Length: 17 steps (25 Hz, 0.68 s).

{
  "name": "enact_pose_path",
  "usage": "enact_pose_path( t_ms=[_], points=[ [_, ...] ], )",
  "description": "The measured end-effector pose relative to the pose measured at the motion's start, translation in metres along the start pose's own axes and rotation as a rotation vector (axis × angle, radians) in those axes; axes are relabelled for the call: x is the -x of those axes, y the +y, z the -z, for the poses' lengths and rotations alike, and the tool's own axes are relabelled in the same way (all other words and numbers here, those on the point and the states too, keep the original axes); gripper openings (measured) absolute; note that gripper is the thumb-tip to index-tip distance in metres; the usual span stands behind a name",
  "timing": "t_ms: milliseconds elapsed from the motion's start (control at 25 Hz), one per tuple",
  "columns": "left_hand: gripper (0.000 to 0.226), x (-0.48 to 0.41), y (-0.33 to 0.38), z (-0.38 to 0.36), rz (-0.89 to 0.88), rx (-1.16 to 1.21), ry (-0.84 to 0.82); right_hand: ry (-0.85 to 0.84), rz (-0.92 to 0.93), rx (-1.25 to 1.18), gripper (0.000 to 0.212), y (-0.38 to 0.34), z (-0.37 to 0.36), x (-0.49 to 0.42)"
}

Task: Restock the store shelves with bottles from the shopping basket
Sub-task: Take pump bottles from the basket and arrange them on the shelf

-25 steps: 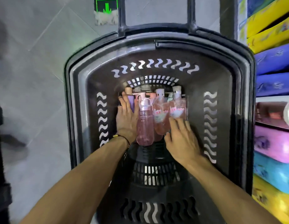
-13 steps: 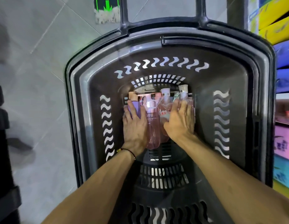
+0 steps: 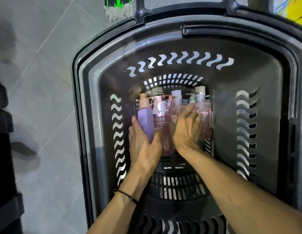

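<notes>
Bottles sit bunched at the far end of the shopping basket, lying on its slotted bottom with caps pointing away from the camera. Both hands are down in there. The left hand has the purple bottle, the leftmost of the row: fingers curled round its left side, thumb pressed along its right. A thin dark wristband shows on that wrist.

Just beside the purple one and touching it lies the tall pink bottle, white lettering on its front, its base poking out between the two hands. The right hand is clamped over the white-capped pink bottle, fingers curled across it, thumb on the near left side; most of that bottle's body is hidden under the hand. Hard against the knuckles on the right is the cream-capped pink bottle, free of any grip. More caps peek out behind the row, too small to sort out.

The basket is black, with wavy cut-outs along its walls, and it stands on a grey tiled floor. A green arrow marking is on the floor past the top rim, and a yellow package shows at the upper right corner.
</notes>
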<state>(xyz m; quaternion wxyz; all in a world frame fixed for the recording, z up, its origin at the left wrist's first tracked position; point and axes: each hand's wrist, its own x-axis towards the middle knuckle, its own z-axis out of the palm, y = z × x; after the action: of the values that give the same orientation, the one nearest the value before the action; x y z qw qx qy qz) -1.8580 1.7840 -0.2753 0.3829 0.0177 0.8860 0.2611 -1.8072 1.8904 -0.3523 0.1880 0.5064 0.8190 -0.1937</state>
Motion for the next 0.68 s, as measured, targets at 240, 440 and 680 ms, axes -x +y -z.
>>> enact_pose_path(
  t_ms=[240,440,680],
  points=[
    [0.064,0.008,0.002,0.008,0.07,0.359,0.054,0.051,-0.044,-0.248,0.02,-0.002,-0.018,-0.002],
    [0.06,0.019,-0.001,0.022,0.105,0.436,-0.045,-0.109,-0.026,-0.541,0.042,0.009,-0.008,0.004],
    [0.063,0.047,0.018,0.05,0.079,0.471,-0.089,-0.212,-0.061,-0.709,0.073,0.037,0.062,0.041]
  ],
)
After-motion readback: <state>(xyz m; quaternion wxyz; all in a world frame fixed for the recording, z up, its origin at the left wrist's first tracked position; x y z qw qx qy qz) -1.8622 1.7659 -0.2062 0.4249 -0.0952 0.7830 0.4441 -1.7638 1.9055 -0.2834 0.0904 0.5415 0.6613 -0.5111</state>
